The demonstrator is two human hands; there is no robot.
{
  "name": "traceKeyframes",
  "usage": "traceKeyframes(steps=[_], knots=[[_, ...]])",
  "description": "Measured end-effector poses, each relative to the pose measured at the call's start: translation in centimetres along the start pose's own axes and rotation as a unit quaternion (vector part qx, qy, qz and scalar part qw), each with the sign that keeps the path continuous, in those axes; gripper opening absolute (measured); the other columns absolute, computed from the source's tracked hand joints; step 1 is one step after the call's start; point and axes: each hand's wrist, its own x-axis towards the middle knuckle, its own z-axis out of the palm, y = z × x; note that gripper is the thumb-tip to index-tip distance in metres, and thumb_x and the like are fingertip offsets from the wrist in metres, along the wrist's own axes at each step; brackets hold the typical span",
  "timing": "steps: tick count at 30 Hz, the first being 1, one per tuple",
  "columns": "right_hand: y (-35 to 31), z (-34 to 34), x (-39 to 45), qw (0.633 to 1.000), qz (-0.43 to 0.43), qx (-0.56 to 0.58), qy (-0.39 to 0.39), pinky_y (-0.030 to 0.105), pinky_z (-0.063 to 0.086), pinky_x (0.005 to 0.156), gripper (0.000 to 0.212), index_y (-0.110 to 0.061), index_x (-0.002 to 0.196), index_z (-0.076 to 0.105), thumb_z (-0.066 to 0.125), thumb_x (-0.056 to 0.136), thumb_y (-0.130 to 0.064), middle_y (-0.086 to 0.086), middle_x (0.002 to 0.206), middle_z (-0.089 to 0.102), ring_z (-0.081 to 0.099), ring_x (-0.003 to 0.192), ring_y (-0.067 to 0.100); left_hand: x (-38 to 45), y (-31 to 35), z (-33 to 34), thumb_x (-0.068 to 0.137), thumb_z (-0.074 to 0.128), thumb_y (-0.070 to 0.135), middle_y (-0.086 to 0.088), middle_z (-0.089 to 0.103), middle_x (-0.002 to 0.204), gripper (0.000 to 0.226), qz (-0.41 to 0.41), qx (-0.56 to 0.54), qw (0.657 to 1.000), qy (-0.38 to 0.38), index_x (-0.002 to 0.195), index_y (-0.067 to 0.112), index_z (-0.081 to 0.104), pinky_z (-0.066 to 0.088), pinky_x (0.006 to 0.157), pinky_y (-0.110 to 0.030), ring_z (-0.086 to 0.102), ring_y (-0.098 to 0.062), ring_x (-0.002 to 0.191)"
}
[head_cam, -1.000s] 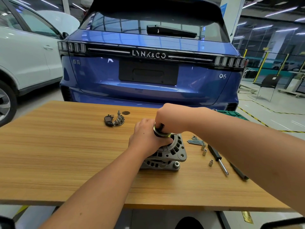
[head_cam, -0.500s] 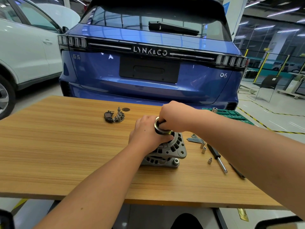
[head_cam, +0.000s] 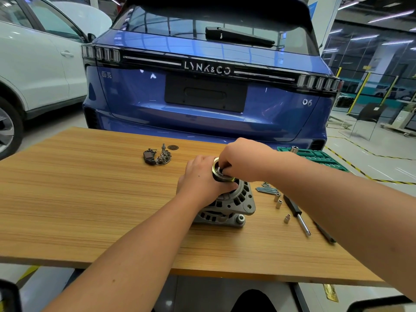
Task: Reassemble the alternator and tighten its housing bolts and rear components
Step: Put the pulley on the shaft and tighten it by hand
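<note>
**Both hands on the alternator pulley**

Behind your wooden striped table point(head_cam: 78, 199) the blue car point(head_cam: 209, 91) reads "LYNK&CO" and "06". The grey cast-metal alternator with slotted vents point(head_cam: 234, 206) stands near the table's middle. Your left hand point(head_cam: 200, 179) is curled around its top beside the round grooved pulley point(head_cam: 219, 173). Your right hand point(head_cam: 242, 157) pinches inside the pulley's centre.

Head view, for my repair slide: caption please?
Left hand steadies the alternator while the right hand works at its pulley on a wooden table.
</note>
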Motion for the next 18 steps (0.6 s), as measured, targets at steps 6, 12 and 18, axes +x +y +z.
traceKeyframes(steps=[6, 12, 18], knots=[[-0.2, 0.0, 0.0, 1.0, 0.007, -0.026, 0.004, 0.037, 0.058, 0.077, 0.023, -0.019, 0.108, 0.072, 0.052, 0.102, -0.027, 0.001, 0.086, 0.064, 0.067, 0.084, 0.025, 0.1, -0.1, 0.1, 0.064, 0.075, 0.071, 0.015, 0.041, 0.105, 0.052, 0.004, -0.005, 1.0, 0.004, 0.103, 0.046, 0.05, 0.038, 0.073, -0.039, 0.033, -0.011, 0.103], [-0.4, -0.1, 0.2, 0.998, 0.008, -0.061, 0.01, 0.035, 0.054, 0.072, 0.026, -0.015, 0.104, 0.07, 0.049, 0.104, -0.031, 0.002, 0.088, 0.062, 0.067, 0.087, 0.025, 0.2, -0.3, 0.3, 0.063, 0.076, 0.073, 0.017, 0.039, 0.105, 0.056, 0.004, -0.002, 1.0, 0.009, 0.103, 0.048, 0.045, 0.037, 0.073, -0.039, 0.032, -0.009, 0.103], [-1.1, 0.3, 0.8, 0.994, 0.044, -0.097, 0.003, 0.031, 0.045, 0.061, 0.021, -0.016, 0.079, 0.054, 0.056, 0.1, -0.02, 0.0, 0.079, 0.054, 0.054, 0.069, 0.018, 0.2, -0.4, 0.3, 0.061, 0.073, 0.076, 0.019, 0.038, 0.108, 0.064, 0.006, -0.006, 1.0, 0.007, 0.112, 0.047, 0.047, 0.038, 0.075, -0.04, 0.03, -0.008, 0.104]])
